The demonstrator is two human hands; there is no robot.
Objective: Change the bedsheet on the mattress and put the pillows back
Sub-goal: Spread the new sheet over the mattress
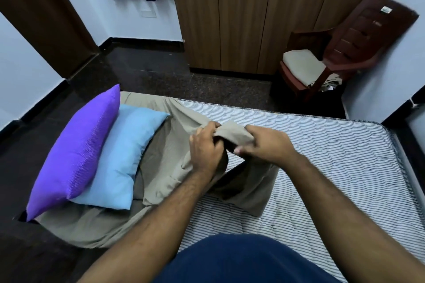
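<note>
Both hands [232, 145] bunch beige bedsheet [161, 156] over striped mattress [333, 156].

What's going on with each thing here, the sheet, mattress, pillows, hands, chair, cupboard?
Beige bedsheet: bunched up, partly pulled off, gripped by both hands.
Mattress: striped top mostly bare.
Purple pillow: leaning on the blue pillow.
Blue pillow: lying on the sheet.
Left hand: gripping the sheet.
Right hand: gripping the sheet.
Chair: nobody in it, pale cushion on its seat.
Wardrobe: doors closed.
</note>
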